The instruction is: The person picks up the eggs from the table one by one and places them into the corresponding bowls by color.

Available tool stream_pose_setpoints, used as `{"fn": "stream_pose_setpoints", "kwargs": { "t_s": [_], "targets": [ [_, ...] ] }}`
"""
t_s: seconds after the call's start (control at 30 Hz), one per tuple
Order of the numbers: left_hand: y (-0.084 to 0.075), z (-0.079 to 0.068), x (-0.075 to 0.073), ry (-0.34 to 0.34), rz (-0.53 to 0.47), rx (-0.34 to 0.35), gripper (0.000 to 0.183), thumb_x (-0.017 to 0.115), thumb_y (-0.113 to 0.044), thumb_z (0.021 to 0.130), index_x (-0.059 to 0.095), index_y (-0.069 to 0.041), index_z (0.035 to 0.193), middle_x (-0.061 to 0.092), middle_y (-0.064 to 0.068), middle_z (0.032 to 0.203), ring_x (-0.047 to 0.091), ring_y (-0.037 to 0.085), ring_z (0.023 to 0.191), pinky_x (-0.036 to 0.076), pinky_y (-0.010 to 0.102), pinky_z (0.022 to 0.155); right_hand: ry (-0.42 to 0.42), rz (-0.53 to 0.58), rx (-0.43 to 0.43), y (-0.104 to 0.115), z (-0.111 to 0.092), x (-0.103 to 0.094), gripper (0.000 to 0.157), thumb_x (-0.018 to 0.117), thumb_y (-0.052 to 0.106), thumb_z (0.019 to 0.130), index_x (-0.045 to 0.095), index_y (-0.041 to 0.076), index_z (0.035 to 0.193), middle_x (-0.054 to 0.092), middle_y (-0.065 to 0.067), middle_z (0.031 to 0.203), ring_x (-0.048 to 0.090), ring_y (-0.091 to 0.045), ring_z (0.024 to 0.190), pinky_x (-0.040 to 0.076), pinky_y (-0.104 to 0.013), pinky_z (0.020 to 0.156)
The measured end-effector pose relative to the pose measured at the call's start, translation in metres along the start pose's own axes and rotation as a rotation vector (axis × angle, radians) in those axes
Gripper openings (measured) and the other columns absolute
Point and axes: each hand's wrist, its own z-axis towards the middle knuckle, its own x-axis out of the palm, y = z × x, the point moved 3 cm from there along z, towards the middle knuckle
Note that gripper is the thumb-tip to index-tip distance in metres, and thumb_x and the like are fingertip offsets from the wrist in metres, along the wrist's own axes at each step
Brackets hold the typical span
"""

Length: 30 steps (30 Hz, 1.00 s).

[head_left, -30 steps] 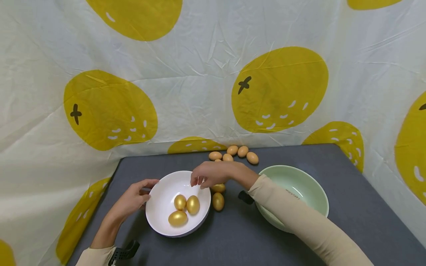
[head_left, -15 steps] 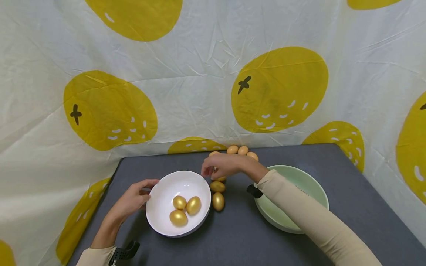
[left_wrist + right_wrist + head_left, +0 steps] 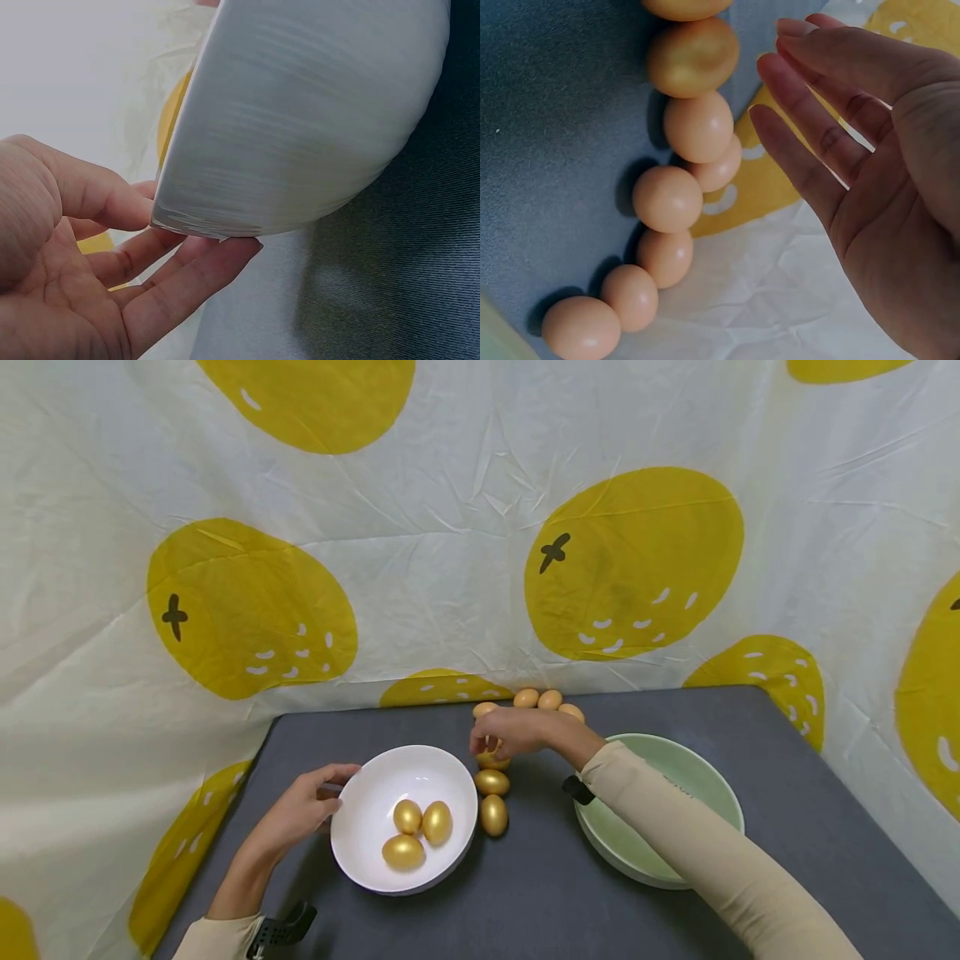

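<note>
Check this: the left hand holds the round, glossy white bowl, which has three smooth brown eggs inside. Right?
Not quite: the head view shows three shiny golden eggs inside the round, glossy white bowl; the left hand does hold it.

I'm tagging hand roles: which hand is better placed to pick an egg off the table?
Right, I'd judge: the right hand hovers empty by the row of eggs, while the left hand, farther off, grips the white bowl.

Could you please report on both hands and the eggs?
Left hand holding white bowl at rim. Right hand empty, by the egg row. Three gold eggs in bowl. No obstruction seen.
</note>
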Motion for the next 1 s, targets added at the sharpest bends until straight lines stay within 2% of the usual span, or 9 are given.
{"fn": "stream_pose_setpoints", "kwargs": {
  "t_s": [0.3, 0.47, 1.0],
  "targets": [
    [0.000, 0.001, 0.000, -0.002, -0.003, 0.002, 0.054, 0.052, 0.005, 0.094, 0.050, -0.004, 0.147, 0.055, 0.021, 0.136, 0.064, 0.032, 0.108, 0.062, 0.046, 0.076, -0.010, -0.042, 0.043, -0.010, 0.002, 0.005, 0.034, 0.064, -0.008, 0.091, 0.071, 0.008, 0.121, 0.068, -0.006, 0.123, 0.064, -0.026, 0.111, 0.052, -0.036, 0.094],
    [0.000, 0.002, 0.000, -0.002, -0.005, 0.001, 0.053, 0.053, 0.005, 0.094, 0.050, -0.004, 0.146, 0.055, 0.021, 0.136, 0.064, 0.031, 0.107, 0.062, 0.046, 0.076, -0.007, -0.053, 0.074, -0.011, 0.002, 0.006, 0.034, 0.064, -0.006, 0.092, 0.072, 0.010, 0.121, 0.069, -0.004, 0.122, 0.063, -0.024, 0.112, 0.052, -0.036, 0.095],
    [0.001, 0.001, -0.001, 0.003, -0.002, 0.005, 0.052, 0.052, 0.004, 0.095, 0.050, -0.004, 0.147, 0.055, 0.021, 0.136, 0.065, 0.031, 0.106, 0.062, 0.046, 0.074, 0.003, -0.179, 0.010, -0.014, 0.007, 0.008, 0.032, 0.068, -0.004, 0.091, 0.074, 0.011, 0.119, 0.071, -0.003, 0.120, 0.065, -0.023, 0.109, 0.053, -0.035, 0.094]
  ]
}}
